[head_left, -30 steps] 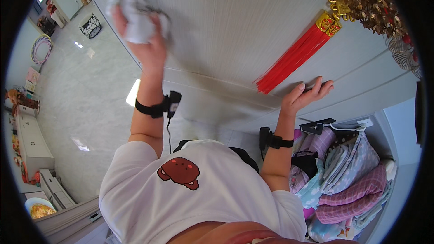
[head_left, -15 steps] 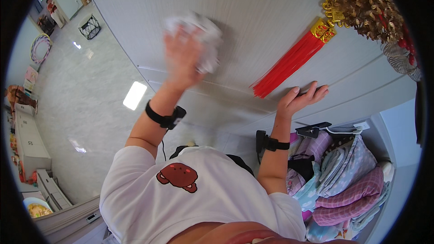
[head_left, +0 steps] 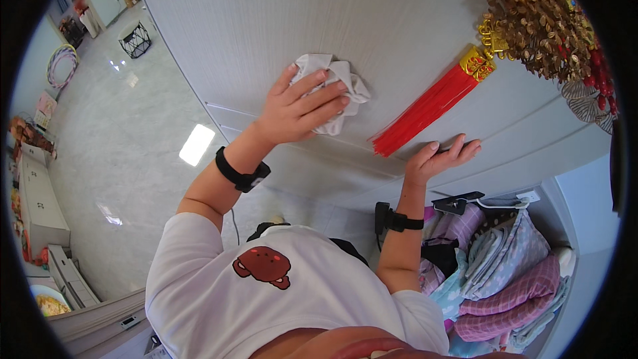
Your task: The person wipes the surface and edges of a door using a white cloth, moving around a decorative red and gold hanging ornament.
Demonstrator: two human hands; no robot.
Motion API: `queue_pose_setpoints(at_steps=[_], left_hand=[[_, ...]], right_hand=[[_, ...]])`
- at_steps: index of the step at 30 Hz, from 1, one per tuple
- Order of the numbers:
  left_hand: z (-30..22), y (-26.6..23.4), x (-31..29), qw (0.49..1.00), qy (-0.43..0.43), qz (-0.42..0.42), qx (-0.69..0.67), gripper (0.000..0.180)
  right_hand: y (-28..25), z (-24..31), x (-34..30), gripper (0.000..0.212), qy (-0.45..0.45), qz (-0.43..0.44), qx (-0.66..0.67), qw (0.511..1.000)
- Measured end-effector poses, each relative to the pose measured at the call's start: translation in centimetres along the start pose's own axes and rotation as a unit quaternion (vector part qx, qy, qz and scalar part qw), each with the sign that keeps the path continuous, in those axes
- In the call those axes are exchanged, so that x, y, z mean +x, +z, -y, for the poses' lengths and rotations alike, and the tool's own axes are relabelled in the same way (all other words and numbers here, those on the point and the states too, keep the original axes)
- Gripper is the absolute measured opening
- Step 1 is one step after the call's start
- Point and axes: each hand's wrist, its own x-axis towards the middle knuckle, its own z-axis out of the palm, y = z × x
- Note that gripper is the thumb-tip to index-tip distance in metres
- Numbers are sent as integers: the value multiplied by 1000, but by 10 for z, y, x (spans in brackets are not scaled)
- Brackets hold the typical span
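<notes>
My left hand (head_left: 302, 106) presses a crumpled white cloth (head_left: 349, 86) against the pale wood-grain door panel (head_left: 219, 33), its fingers laid over the cloth. Lower on the panel and to the right, my right hand (head_left: 435, 161) rests with its fingers extended and somewhat apart. A small dark spot shows between its thumb and fingers; I cannot make out what it is. Just above that hand hangs a red tassel (head_left: 425, 110) with a gold top. It is fixed below a decoration of gold-brown leaves (head_left: 538, 33) and red beads.
Folded quilts and bedding (head_left: 508, 279) fill an open compartment at the lower right. To the left, a glossy grey floor (head_left: 126, 146) stretches away, with a black wire-frame basket (head_left: 135, 40), a hoop (head_left: 62, 66) and white cabinets (head_left: 43, 193). Another person (head_left: 86, 16) stands far back.
My left hand has moved the cloth right and down across the panel. My right hand stays at nearly the same place.
</notes>
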Motion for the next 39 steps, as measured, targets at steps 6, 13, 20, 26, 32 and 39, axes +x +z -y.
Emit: queue_pose_setpoints(at_steps=[6, 13, 20, 26, 32, 39], left_hand=[[71, -40, 63, 931, -238, -273, 51, 49], [18, -18, 77, 981, -131, -142, -16, 39], [41, -28, 67, 982, -128, -141, 12, 40], [69, -40, 108, 940, -221, -257, 33, 61], [-11, -3, 67, 998, 46, 35, -24, 54], [67, -29, 75, 951, -205, -229, -1, 60]], right_hand=[[-4, -4, -1, 53, -3, 8, -18, 1000], [-1, 0, 2, 53, -3, 10, -18, 1000], [-3, -3, -2, 54, 4, 13, -34, 999], [-2, -2, -2, 54, 11, 9, -24, 1000], [-2, 7, 4, 52, 10, 12, 3, 1000], [-4, -5, 0, 53, -6, 2, -17, 1000]])
